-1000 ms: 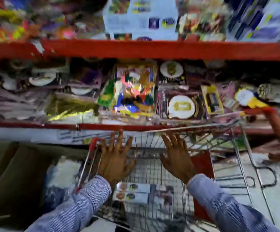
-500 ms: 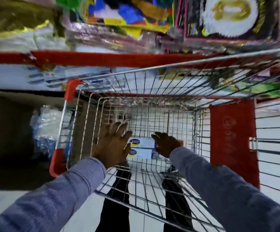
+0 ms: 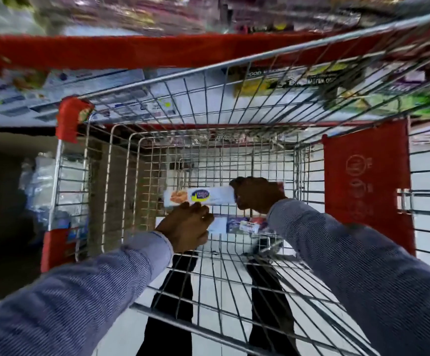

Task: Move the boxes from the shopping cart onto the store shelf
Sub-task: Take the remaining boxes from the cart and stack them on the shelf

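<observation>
— What's he got hold of down there?

— His right hand (image 3: 256, 195) is clamped on one end of a long, flat white cardboard box (image 3: 199, 197); the left hand (image 3: 187, 227) curls loosely under its near edge, whether it's gripping I can't tell.

— Heavy?

— Looks light and stiff. Ends are the sensible hold.

— Any more?

— Another white box (image 3: 234, 224) lies just below it, deep in the silver wire shopping cart (image 3: 121, 181).
</observation>
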The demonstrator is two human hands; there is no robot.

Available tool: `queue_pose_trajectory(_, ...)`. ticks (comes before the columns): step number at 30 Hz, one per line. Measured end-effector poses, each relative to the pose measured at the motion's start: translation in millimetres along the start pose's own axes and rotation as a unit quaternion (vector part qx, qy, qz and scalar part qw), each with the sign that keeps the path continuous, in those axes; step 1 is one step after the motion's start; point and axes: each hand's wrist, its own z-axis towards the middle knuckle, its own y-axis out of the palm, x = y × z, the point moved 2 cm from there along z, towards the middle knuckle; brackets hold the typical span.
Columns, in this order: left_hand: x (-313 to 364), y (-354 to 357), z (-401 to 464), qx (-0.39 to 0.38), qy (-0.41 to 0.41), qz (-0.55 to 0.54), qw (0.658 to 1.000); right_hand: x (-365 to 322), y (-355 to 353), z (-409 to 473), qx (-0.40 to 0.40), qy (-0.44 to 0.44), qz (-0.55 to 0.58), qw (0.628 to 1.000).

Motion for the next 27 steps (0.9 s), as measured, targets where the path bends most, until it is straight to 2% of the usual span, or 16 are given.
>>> queue_pose_trajectory(4, 4, 11, 21, -0.089, -0.079, -0.026, 0.993, 8, -16, -6, 0.063, -0.011, 0.002, 0.998)
queue_pose_trajectory(9, 10, 16, 31, -0.096, -0.112, -0.042, 0.988, 10, -38, -16, 0.125, -0.022, -0.024, 0.992)
queue_pose_trajectory(13, 5, -2, 20, -0.051, -0.133, -0.108, 0.984, -3, -65, -36, 0.165, -0.056, -0.021, 0.985)
queue_pose_trajectory(17, 1, -61, -17, 0.020, -0.144, -0.171, 0.974, -23, -109, -70, 0.201, -0.091, -0.050, 0.974)
queue_pose_trajectory(20, 3, -121, -51, 0.069, -0.166, -0.140, 0.974, -48, -160, -104, 0.220, -0.103, -0.045, 0.969)
queue_pose_trajectory(23, 8, -191, -92, 0.131, -0.186, -0.077, 0.971, -78, -226, -152, 0.254, -0.137, -0.092, 0.953)
queue_pose_trajectory(27, 22, -286, -144, 0.219, -0.219, -0.047, 0.950, -113, -312, -219, 0.312, -0.169, -0.117, 0.927)
